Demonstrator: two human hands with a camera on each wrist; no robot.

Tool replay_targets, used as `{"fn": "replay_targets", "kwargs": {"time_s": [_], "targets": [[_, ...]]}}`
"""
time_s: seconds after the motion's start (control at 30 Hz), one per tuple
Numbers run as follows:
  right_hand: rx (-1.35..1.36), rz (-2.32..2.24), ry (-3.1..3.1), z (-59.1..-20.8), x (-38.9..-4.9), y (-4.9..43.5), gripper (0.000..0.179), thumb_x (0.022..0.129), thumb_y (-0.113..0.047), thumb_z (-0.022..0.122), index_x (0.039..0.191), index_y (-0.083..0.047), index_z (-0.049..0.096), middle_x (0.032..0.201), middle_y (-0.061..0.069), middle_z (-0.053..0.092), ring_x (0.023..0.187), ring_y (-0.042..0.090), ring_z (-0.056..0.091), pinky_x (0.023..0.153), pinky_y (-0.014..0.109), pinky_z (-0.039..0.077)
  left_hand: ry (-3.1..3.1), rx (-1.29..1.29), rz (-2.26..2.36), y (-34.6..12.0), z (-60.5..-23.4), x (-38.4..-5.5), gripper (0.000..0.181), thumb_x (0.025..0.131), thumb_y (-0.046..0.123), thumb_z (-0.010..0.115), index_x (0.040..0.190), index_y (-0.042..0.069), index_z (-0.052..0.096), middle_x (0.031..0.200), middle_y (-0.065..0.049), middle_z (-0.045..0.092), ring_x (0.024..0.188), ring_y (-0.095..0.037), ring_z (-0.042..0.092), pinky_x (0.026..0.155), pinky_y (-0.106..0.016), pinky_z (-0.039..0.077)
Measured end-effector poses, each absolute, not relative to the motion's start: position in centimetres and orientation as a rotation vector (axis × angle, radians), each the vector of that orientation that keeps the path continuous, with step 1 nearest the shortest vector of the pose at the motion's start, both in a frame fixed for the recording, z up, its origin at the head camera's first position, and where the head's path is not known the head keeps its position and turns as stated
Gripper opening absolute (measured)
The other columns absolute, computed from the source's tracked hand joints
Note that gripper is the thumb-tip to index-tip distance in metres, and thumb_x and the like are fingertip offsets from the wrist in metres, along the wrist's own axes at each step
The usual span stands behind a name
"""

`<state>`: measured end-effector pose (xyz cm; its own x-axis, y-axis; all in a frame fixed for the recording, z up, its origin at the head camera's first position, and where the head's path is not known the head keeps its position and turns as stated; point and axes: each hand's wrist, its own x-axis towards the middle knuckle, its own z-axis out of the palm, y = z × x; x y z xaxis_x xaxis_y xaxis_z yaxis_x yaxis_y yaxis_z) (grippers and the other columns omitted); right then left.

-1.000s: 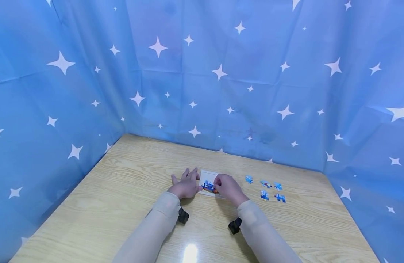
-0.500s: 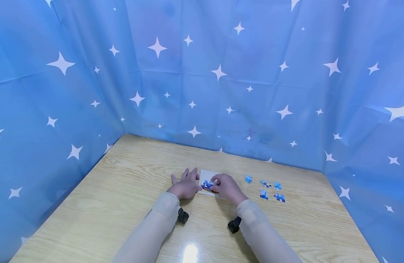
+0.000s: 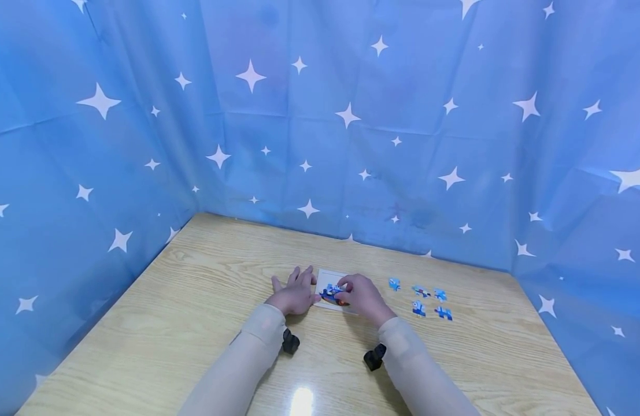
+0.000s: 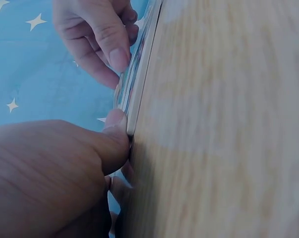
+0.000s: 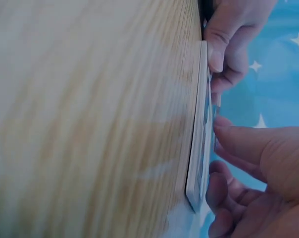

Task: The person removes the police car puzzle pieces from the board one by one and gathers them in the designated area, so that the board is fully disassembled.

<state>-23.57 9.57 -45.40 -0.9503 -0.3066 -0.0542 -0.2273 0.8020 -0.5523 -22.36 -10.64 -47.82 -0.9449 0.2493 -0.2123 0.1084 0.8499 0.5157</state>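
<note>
A small white puzzle tray [image 3: 327,275] lies on the table, its lower part covered with blue, red and orange picture pieces. My left hand [image 3: 292,293] rests at the tray's left edge with its fingers spread. In the left wrist view its thumb [image 4: 115,144] presses the tray's edge. Over the tray, my right hand [image 3: 365,297] pinches a blue puzzle piece [image 3: 338,289] between thumb and forefinger, mostly hidden by the fingers. Seen edge-on in the right wrist view, the tray [image 5: 195,148] has a thin piece standing slightly off its surface near the right thumb [image 5: 228,136].
Several loose puzzle pieces lie right of the tray, among them a light blue one [image 3: 394,283] and one with an eye [image 3: 418,308]. The wooden table [image 3: 195,277] ends at a blue star-printed curtain [image 3: 320,115] at the back and sides.
My right hand's fingers shift slightly and part a little over the tray, the blue piece turning between them. My left hand stays at the tray's left edge. The loose pieces have not moved.
</note>
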Motion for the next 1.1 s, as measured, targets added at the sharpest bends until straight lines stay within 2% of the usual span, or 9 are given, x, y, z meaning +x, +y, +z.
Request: {"fn": "replay_targets", "kwargs": {"time_s": [0.27, 0.6, 0.83, 1.1], "targets": [[-0.363, -0.933, 2.821, -45.5, -23.3, 11.5, 0.021, 0.096, -0.017, 0.073, 0.116, -0.01, 0.072, 0.096, 0.003, 0.063, 0.08, 0.018, 0.057, 0.067, 0.034, 0.049, 2.736, 0.3, 0.762, -10.8, -47.3, -22.0, 0.026, 0.106, 0.039, 0.052, 0.122, 0.02, 0.045, 0.171, -0.001, 0.01, 0.157, -0.028, 0.002, 0.109, -0.076, -0.013], [-0.342, -0.96, 2.856, -45.7, -23.2, 14.2, 0.021, 0.094, -0.016, 0.075, 0.114, -0.01, 0.072, 0.096, 0.004, 0.063, 0.084, 0.02, 0.055, 0.075, 0.038, 0.048, 2.73, 0.329, 0.768, -11.1, -46.8, -21.7, 0.026, 0.106, 0.039, 0.051, 0.123, 0.019, 0.045, 0.171, -0.002, 0.01, 0.157, -0.028, 0.002, 0.109, -0.077, -0.011], [-0.344, -0.976, 2.867, -45.6, -23.2, 15.4, 0.02, 0.093, -0.01, 0.074, 0.113, -0.007, 0.072, 0.092, 0.005, 0.062, 0.08, 0.019, 0.054, 0.069, 0.035, 0.046, 2.733, 0.313, 0.749, -10.9, -47.8, -22.4, 0.029, 0.107, 0.04, 0.05, 0.126, 0.02, 0.044, 0.171, -0.001, 0.006, 0.157, -0.026, -0.003, 0.109, -0.075, -0.014], [-0.279, -0.975, 2.865, -45.8, -23.0, 16.6, 0.021, 0.094, -0.013, 0.074, 0.115, -0.008, 0.07, 0.094, 0.005, 0.063, 0.079, 0.019, 0.054, 0.068, 0.035, 0.046, 2.729, 0.323, 0.752, -11.0, -47.5, -22.0, 0.03, 0.106, 0.04, 0.05, 0.128, 0.019, 0.045, 0.171, -0.001, 0.007, 0.157, -0.027, -0.001, 0.109, -0.075, -0.013]]}}
